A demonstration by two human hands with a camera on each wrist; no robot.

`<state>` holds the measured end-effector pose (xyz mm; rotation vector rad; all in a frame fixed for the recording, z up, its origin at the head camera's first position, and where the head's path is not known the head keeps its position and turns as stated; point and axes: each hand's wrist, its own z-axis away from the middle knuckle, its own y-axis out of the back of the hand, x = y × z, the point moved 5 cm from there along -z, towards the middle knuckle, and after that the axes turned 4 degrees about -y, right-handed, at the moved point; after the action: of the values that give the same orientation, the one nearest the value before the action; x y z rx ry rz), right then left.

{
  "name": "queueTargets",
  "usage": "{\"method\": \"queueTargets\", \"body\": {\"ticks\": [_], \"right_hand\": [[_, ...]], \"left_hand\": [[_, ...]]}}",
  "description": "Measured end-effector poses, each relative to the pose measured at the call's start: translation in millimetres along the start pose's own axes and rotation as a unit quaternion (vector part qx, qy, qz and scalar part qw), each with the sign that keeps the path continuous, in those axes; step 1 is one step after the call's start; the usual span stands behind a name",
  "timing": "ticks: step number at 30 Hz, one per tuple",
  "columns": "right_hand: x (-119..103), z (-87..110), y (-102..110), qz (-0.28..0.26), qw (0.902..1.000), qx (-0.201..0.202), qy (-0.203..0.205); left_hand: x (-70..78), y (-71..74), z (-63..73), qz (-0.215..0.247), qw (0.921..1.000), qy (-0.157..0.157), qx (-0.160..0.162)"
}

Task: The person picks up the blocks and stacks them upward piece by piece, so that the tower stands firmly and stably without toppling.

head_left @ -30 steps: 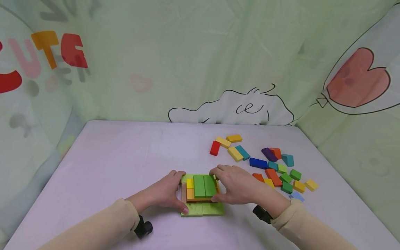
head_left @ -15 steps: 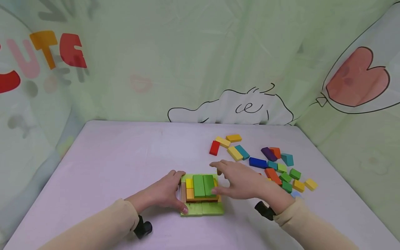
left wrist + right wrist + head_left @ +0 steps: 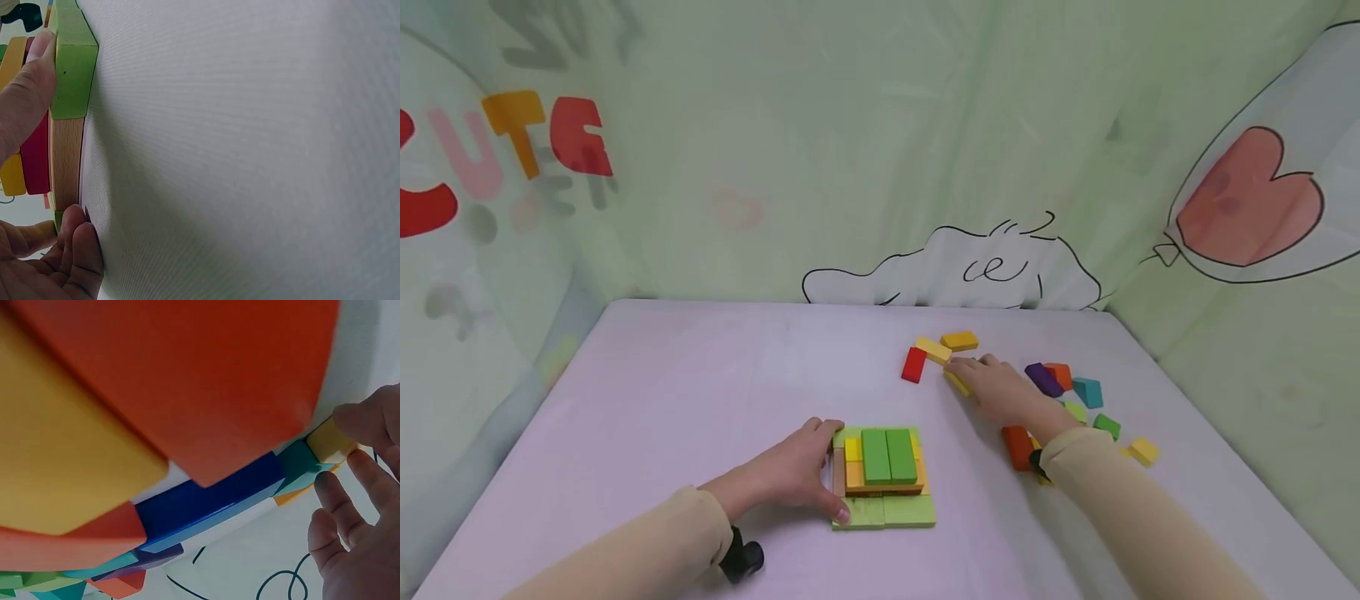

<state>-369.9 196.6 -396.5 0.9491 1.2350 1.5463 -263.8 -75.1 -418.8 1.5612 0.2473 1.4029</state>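
My left hand (image 3: 793, 468) holds the left side of a low block stack, with the thumb by a light-green block (image 3: 76, 81) and the fingers at the far corner. A wooden block (image 3: 66, 162) shows between them. Two green blocks (image 3: 888, 457) lie side by side on top, over yellow and orange ones. Further out and to the right, my right hand (image 3: 1006, 398) pinches a yellow block (image 3: 327, 441) between thumb and finger. A teal block (image 3: 296, 466) lies right beside that block; the hand hides it in the head view.
Near the right hand lie a red block (image 3: 913, 365), a pale yellow block (image 3: 934, 350) and an orange-yellow block (image 3: 959, 341). More loose blocks, including a purple block (image 3: 1043, 379) and an orange-red block (image 3: 1018, 447), are scattered to the right, partly under the right forearm.
My right hand has left the stack's right side and moved away and to the right, onto the yellow block. The left hand stays on the stack. The head view has tilted slightly.
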Motion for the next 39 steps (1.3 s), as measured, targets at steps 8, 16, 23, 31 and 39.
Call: {"method": "queueTargets", "body": {"ticks": [8,16,23,31,39], "right_hand": [[-3.2,-2.9,2.1,-0.034,0.9988,-0.034,0.003],[-13.9,19.7,1.1,-0.094,0.9926,-0.067,-0.037],[-12.4,39.6,-1.1,-0.118,0.9897,-0.072,-0.038],[-7.2,39.0,-3.7,-0.113,0.9922,-0.047,-0.026],[-45.8,57.8,37.9,-0.127,0.9891,0.049,0.056]], "left_hand": [[1.1,0.1,0.5,-0.003,0.9999,0.01,0.001],[0.8,1.2,0.5,0.0,0.9999,0.013,-0.001],[-0.3,-0.5,-1.0,-0.004,0.9999,0.009,-0.004],[-0.8,-0.9,-0.9,-0.002,1.0,0.008,-0.004],[0.4,-0.7,-0.7,-0.003,0.9999,0.013,-0.006]]}}
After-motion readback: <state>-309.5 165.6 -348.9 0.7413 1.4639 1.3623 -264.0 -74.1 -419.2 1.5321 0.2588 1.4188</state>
